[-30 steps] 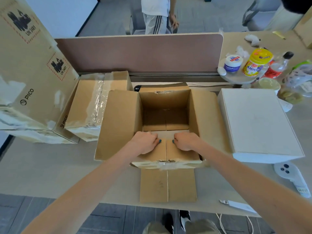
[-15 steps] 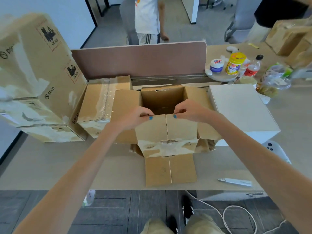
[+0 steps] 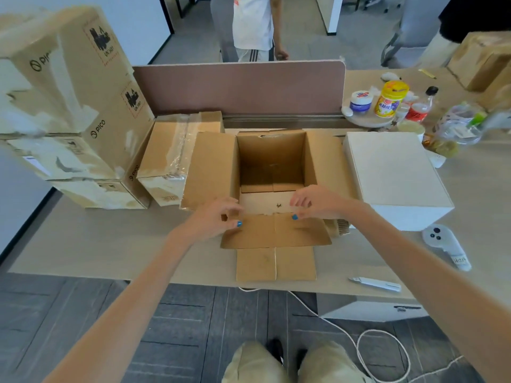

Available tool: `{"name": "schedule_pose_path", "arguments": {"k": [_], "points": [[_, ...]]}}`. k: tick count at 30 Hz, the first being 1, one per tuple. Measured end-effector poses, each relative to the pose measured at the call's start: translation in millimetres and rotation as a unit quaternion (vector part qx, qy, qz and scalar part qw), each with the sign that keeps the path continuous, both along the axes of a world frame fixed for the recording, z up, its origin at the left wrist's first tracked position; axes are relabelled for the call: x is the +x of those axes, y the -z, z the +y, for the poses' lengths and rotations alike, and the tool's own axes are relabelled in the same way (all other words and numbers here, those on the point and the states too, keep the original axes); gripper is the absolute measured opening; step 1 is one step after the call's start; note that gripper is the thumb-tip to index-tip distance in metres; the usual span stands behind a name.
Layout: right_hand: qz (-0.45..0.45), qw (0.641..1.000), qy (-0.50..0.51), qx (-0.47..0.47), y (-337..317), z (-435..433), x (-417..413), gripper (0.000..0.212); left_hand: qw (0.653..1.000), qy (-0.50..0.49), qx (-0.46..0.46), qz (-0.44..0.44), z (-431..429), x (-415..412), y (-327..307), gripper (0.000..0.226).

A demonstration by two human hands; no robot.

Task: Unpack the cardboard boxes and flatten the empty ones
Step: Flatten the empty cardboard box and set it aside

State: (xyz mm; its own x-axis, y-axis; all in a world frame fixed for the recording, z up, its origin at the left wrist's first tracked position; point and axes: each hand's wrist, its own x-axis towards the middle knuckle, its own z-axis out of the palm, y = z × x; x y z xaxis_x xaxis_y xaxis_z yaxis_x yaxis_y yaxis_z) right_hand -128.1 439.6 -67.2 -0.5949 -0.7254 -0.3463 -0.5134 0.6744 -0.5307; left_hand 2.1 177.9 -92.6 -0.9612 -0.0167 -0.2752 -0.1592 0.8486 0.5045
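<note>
I am looking down at the open cardboard box (image 3: 272, 161), which stands upright in the middle of the table (image 3: 83, 244) with its side flaps spread out flat to left and right. Its near flap (image 3: 276, 230) is folded out towards me, and a further cardboard panel (image 3: 276, 264) lies flat below it, reaching to the table edge. My left hand (image 3: 218, 217) is at the left end of the near rim, fingers curled and thumb tip down on the near flap. My right hand (image 3: 312, 201) is at the right end, fingers loosely bent over the pale inner wall and thumb touching the flap. I cannot tell whether either hand actually pinches the cardboard. I can see nothing in the box but its bottom flaps. Just left of it sits a taped box (image 3: 177, 156), and beyond that two stacked tall cartons (image 3: 69, 92). A closed white box (image 3: 392, 172) sits just right of the open one, with a white controller (image 3: 442, 244) and a white box cutter (image 3: 374, 283) nearer me. A yellow-lidded jar (image 3: 391, 99) and a bottle (image 3: 421, 106) stand at the far right, beside the desk divider (image 3: 237, 87). A person (image 3: 253, 26) stands behind the divider.
</note>
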Motion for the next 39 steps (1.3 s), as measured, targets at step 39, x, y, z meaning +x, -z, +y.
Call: {"name": "schedule_pose_path", "arguments": {"k": [39], "points": [[0.309, 0.924, 0.041, -0.219, 50, -13, 9, 0.017, 0.952, -0.225, -0.157, 0.138, 16, 13, 38, 0.101]]}}
